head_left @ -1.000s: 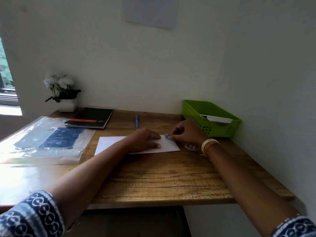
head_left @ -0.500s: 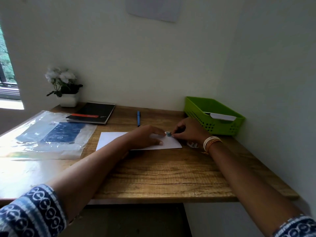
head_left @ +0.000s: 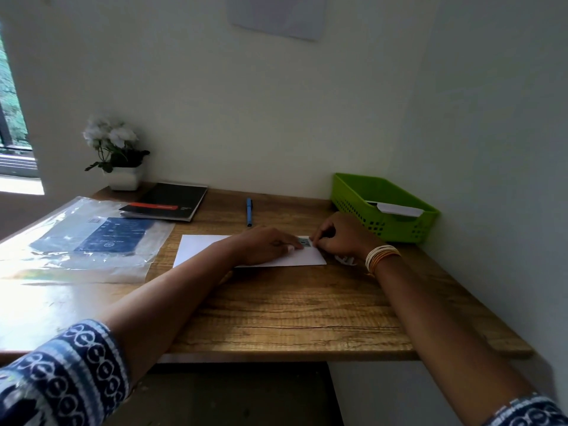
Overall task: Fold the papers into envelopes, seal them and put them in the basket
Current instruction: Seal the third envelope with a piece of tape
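Left to right: plastic sleeve (head_left: 86, 241) with a dark blue printed sheet inside lies on the left of the desk (head_left: 292, 309); it carries white print and a small round emblem, too small to read. Behind it, a white pot of flowers (head_left: 118, 155) and a black notebook (head_left: 167, 201) with an orange band; the band's text is unreadable too. Blue pen (head_left: 249, 212) lies mid-desk, untouched. Folded white envelope (head_left: 203, 249) lies flat in front of the person, near the far edge. Left hand (head_left: 264, 245) rests on it, fingers fairly straight, pressing it down beside a small grey-blue sticker (head_left: 304, 242) at its right end. Right hand (head_left: 341, 236) has fingers curled at that sticker, apparently pinching or pressing its edge; exact contact is too small to confirm. A small white scrap (head_left: 345, 259) sits by the right wrist, possibly sticker backing. Green basket (head_left: 384, 229) stands at the far right against the wall, with at least one white envelope (head_left: 396, 209) already inside. Judgement: one unit done, this one folded and mid-seal; left is finishing the seal and moving it to the basket. No spare blank papers visible, so I can't tell how many remain.
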Available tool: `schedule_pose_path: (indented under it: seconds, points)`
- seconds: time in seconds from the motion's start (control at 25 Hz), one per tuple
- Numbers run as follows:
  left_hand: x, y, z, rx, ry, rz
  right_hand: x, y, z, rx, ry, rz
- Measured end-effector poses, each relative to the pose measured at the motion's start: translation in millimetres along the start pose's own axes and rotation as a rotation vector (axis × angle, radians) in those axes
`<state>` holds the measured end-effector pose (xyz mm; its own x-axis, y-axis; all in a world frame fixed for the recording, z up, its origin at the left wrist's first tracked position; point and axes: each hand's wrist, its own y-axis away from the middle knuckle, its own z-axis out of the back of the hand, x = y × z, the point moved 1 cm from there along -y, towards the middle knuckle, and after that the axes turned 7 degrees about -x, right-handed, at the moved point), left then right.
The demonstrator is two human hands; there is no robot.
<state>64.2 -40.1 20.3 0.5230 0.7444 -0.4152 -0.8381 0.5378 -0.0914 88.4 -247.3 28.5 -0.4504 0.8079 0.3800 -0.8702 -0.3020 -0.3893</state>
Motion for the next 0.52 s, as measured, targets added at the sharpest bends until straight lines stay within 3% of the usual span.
schedule_pose_path:
  seconds: [0.36,0.52]
  points:
    - [6.8,1.9,2.9,-0.043,0.029,0.004,11.6,4.3,1.5,0.058,0.043,0.009]
    - [20.1,5.7,9.6,-0.148,-0.059,0.216,17.5,10.8,0.3,0.031,0.112,-0.011]
